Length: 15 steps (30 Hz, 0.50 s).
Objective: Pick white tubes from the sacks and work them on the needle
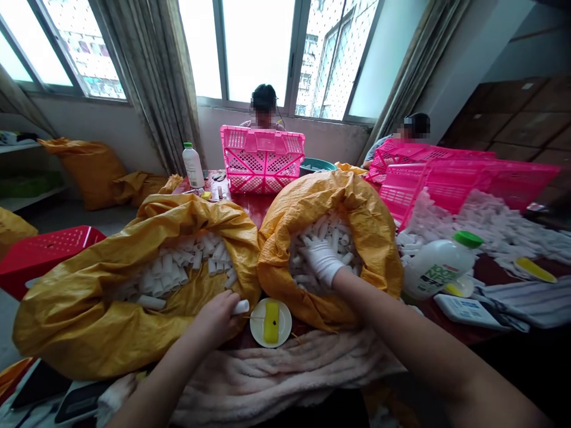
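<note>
Your left hand [214, 322], ungloved, rests at the mouth of the left yellow woven sack [62, 324], its fingers clenched on a short white cylinder [241, 307] that projects beyond the fingertips. Your right hand [322, 261], in a white glove, lies in the mound of white cylinders [323, 244] filling the right yellow woven sack [375, 249]; its fingers are pushed among the pieces, and you cannot tell whether they grasp any. Both sacks, rolled open at the neck, hold similar cylinders and stand side by side, touching, on a red tabletop [263, 208]. Between your hands, just below the sacks, a white plate [257, 333] bears a yellow sponge [271, 321]. A pink blanket [276, 380] lies at the near edge. To your right are a loose heap of white pieces [495, 220], a white plastic bottle with a green cap [435, 266], and a pink plastic crate [468, 184] lying tilted. Ahead, a second pink crate [262, 159] stands upright before a co-worker at the window [264, 107], and another co-worker [413, 128] sits at the far right.
</note>
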Motion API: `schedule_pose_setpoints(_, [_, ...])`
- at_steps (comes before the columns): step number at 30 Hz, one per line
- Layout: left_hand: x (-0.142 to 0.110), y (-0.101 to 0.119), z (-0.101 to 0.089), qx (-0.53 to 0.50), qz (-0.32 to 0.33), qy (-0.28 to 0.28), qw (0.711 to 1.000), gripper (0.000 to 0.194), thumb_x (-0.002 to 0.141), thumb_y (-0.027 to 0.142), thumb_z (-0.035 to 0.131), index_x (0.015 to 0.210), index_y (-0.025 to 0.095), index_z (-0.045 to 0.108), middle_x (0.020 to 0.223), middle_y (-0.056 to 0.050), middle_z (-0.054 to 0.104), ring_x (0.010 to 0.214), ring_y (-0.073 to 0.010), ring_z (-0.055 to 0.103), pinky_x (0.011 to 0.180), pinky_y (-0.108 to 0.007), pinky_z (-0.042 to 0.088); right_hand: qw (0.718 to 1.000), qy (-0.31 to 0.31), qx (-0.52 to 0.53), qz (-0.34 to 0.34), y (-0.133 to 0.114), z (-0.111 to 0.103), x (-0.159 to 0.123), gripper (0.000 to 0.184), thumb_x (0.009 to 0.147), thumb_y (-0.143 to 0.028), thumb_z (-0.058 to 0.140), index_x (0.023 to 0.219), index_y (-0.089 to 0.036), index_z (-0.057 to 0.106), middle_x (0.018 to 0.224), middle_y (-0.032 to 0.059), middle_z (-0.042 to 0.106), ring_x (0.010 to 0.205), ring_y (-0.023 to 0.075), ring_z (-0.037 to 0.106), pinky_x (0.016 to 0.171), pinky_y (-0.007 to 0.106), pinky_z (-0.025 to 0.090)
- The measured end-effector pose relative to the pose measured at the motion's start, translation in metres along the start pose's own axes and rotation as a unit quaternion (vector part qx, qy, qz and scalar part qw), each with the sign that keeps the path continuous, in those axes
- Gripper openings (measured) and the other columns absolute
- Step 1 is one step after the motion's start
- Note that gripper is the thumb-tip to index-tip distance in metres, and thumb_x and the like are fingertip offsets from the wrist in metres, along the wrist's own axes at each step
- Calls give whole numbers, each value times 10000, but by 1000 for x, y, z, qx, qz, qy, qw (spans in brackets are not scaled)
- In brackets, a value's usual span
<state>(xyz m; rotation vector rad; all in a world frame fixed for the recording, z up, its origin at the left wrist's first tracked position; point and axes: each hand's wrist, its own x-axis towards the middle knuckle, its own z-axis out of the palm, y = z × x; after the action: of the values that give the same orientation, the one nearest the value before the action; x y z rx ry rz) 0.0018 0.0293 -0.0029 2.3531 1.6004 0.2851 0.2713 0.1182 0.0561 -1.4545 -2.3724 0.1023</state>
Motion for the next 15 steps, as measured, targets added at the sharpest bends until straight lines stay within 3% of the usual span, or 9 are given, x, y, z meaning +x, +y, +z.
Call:
schedule_pose_setpoints(3, [-2, 0, 18, 4, 1, 4, 1000, 114, 756, 250, 439, 784, 180, 525, 853, -53, 577, 829, -176, 534, 734, -263, 394, 1000, -12, 10, 26, 6, -20, -24, 212, 798, -229, 501, 971, -145, 589, 1074, 139, 581, 968, 262, 531, 842, 404, 396])
schedule_pose_setpoints(5, [-3, -2, 23, -17, 6, -11, 1000, 129, 789, 285, 420, 792, 190, 507, 829, -37, 587, 783, -161, 544, 687, -245, 391, 994, -28, 96, 33, -4, -18, -44, 264, 841, -279, 443, 1057, -174, 552, 1044, 90, 610, 917, 215, 571, 817, 349, 440])
schedule_pose_setpoints(9, [-3, 0, 24, -24, 4, -24, 999, 162, 823, 318, 386, 772, 197, 481, 800, -24, 604, 732, -151, 557, 622, -233, 377, 968, -39, 248, -2, -40, 28, -79, 304, 879, -304, 377, 1135, -198, 502, 1102, 55, 599, 999, 171, 560, 878, 311, 452])
schedule_pose_setpoints(12, [-3, 4, 23, 2, -7, -19, 1000, 162, 825, 316, 385, 770, 195, 477, 800, -29, 611, 739, -163, 566, 616, -242, 373, 978, -3, 208, 5, -57, 71, -87, 299, 873, -225, 373, 1139, -185, 505, 1120, 89, 583, 1025, 191, 547, 912, 364, 436])
schedule_pose_setpoints(15, [-4, 6, 23, 20, -14, -22, 999, 165, 827, 316, 383, 778, 194, 482, 801, -35, 616, 750, -174, 573, 619, -251, 377, 989, -2, 145, -1, -56, 93, -85, 294, 855, -145, 371, 1096, -191, 532, 1036, 91, 600, 950, 192, 567, 858, 375, 463])
